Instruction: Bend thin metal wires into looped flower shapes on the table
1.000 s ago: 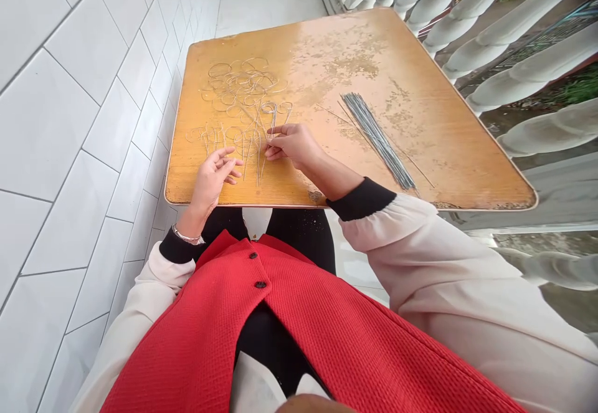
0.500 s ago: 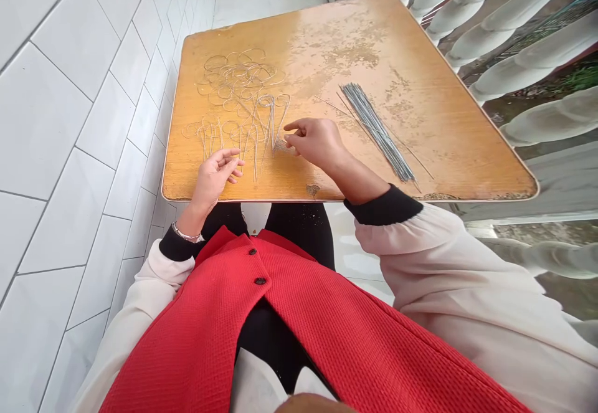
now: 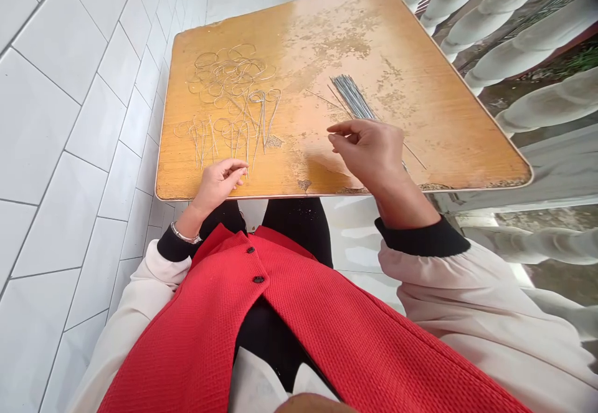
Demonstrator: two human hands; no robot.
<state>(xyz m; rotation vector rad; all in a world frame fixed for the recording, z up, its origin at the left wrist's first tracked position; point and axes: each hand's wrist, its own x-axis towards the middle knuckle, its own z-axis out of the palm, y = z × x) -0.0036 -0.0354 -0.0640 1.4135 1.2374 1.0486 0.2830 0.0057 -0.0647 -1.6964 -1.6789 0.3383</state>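
My left hand [image 3: 219,182] rests at the table's near edge, fingers loosely curled and apart from the thumb, with nothing visible in it. Just beyond its fingertips lie several bent wires [image 3: 246,145] with looped ends and straight legs. Farther back is a tangled heap of wire loops [image 3: 233,67]. Over the right part of the table, my right hand [image 3: 369,148] hovers with thumb and index slightly apart, apparently holding nothing. It covers the lower part of a bundle of straight grey wires [image 3: 352,96].
The worn wooden table [image 3: 289,170] has peeling patches on its surface. A white tiled wall [image 3: 56,120] runs along the left. White balusters [image 3: 509,67] stand along the right side. A few loose straight wires [image 3: 322,97] lie beside the bundle.
My right hand has moved right, from the looped wires to the straight-wire bundle. My left hand has dropped slightly toward the near edge and its fingers have curled more.
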